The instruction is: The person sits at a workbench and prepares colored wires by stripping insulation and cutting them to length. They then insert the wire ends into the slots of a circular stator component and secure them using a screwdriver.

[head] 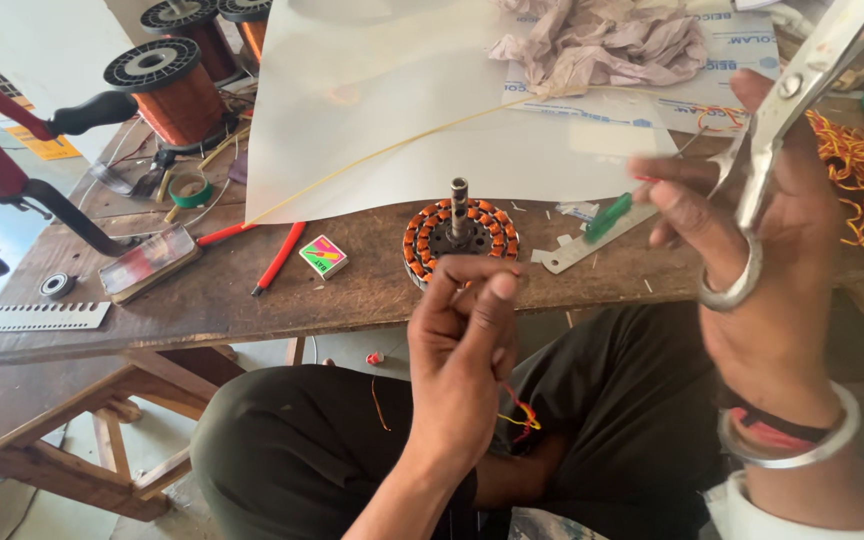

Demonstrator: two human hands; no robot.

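Scissors (812, 90), steel, blades tipped up and away, hooked by one finger loop on the right hand (752, 270); rigid, fairly light, smooth metal, likely slippery at the blades, so best held through the loops as now. Right hand curled closed around that loop, fingertips also pinching a small green-handled tool (607, 217) above the counter (252, 300) edge. Left hand (462, 350) raised over the lap, thumb and fingers pinched shut on something very thin, probably a fine wire, too small to tell; red and yellow strands (520, 415) dangling below the wrist. Judged soft, limp and easy to kink, best nipped close to the end. Wound stator (460, 240) with copper coils and centre shaft sitting on the counter just beyond the left hand; looks heavy, coils delicate, safer lifted by the shaft or iron rim. Copper wire spools (167, 85) at far left, white sheet (402, 90) behind.
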